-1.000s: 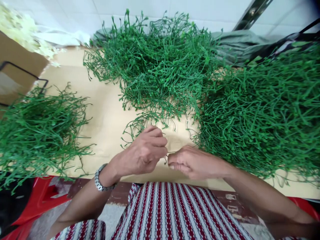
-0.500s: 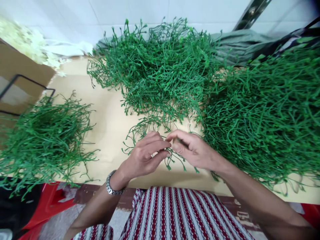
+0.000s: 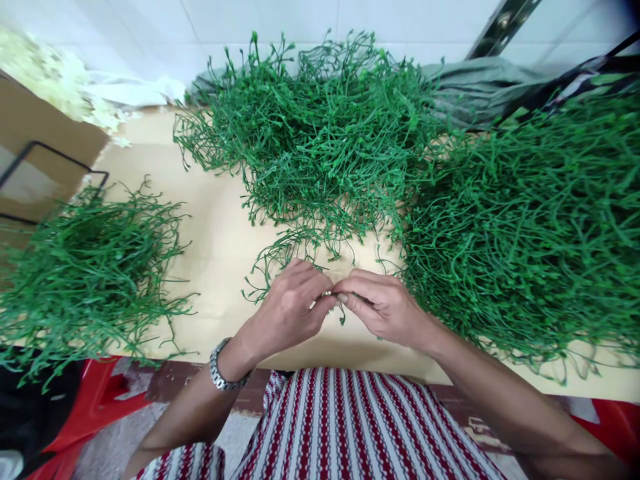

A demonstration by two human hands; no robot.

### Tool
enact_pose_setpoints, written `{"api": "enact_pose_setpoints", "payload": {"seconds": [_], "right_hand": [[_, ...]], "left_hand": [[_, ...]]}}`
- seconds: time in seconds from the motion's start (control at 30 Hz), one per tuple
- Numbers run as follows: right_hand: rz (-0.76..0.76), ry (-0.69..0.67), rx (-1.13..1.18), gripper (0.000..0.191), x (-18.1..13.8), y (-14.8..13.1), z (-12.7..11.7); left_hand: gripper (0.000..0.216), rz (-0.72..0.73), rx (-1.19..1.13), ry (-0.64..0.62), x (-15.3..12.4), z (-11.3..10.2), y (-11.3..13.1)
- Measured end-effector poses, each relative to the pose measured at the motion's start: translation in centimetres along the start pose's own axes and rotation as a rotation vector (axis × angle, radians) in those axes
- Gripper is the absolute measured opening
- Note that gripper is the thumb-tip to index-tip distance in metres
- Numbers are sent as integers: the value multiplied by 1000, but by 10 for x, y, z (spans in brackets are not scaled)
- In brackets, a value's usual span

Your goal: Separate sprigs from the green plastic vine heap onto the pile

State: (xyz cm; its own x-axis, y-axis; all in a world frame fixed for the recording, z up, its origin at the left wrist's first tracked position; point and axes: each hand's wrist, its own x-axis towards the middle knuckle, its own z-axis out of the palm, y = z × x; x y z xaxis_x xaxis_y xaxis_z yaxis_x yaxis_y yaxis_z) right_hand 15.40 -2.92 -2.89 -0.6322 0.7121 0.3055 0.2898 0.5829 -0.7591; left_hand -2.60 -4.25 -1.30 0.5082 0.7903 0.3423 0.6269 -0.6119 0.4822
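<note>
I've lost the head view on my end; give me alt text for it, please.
The left hand and right hand are close together at the fingertips, pinching a thin green sprig above a tan work surface. Similar sprigs lie in a left heap, a far heap and a right heap.

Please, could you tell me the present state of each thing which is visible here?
Left hand: closed, fingertips pinching.
Right hand: closed, fingertips pinching.
Green sprig: pinched at fingertips, mostly hidden.
Left pile of green stems: loose, tangled.
Middle pile: loose, spread out.
Right pile: dense, tangled.
Metal wristband: worn around left wrist.
Grey-green cloth: crumpled.
</note>
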Motion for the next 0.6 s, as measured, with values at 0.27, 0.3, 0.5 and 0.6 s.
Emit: {"api": "enact_pose_setpoints", "payload": {"seconds": [0.27, 0.3, 0.5, 0.6], "right_hand": [[-109, 19, -147, 19, -3, 1, 0], [-113, 32, -124, 18, -2, 1, 0], [36, 36, 229, 13, 3, 1, 0], [175, -42, 325, 12, 2, 2, -1]], "left_hand": [[26, 16, -100, -241, 4, -6, -3], [26, 23, -133, -266, 5, -7, -4], [34, -11, -325, -352, 11, -9, -8], [39, -31, -380, -379, 12, -7, -10]]}}
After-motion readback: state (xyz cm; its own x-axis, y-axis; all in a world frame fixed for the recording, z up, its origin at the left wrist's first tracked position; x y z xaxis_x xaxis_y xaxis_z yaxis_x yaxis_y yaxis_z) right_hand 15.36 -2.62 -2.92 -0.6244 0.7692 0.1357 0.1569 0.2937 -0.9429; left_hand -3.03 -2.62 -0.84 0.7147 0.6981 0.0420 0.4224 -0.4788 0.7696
